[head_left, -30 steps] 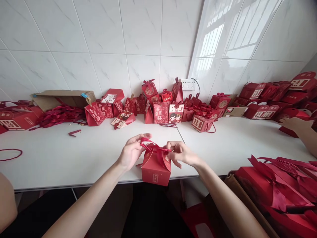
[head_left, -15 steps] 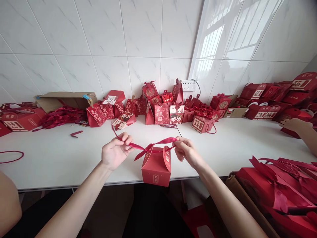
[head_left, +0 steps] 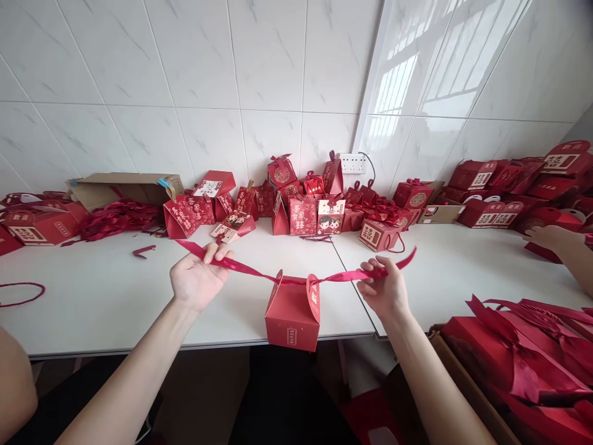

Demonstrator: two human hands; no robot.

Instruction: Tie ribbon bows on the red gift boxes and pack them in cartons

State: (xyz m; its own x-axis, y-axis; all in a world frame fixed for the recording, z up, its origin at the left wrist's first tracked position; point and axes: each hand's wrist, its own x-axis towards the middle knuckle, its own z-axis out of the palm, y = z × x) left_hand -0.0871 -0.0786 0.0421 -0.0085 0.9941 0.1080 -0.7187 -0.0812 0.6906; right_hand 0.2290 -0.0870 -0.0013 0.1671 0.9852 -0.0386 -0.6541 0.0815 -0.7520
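Note:
A red paper gift box (head_left: 293, 312) stands at the table's front edge, its two rounded end flaps upright. A red ribbon (head_left: 245, 267) runs through both flaps and stretches out to either side. On the left, my left hand (head_left: 200, 276) is closed on one end of it, with a tail sticking out past the fingers. My right hand (head_left: 383, 285) grips the other end, its tip pointing up and to the right. Both hands are apart from the box itself.
Several red gift boxes (head_left: 303, 213) line the wall behind. A ribbon heap (head_left: 118, 217) lies by a cardboard carton (head_left: 127, 182). At the lower right is a carton of ribboned boxes (head_left: 514, 352). Another person's hand (head_left: 551, 238) is at the far right. A red cord loop (head_left: 28, 284) lies left.
My hands have moved apart, the right one further to the right and the left one to the left. The ribbon, folded over before, now spreads out through the flaps to both sides.

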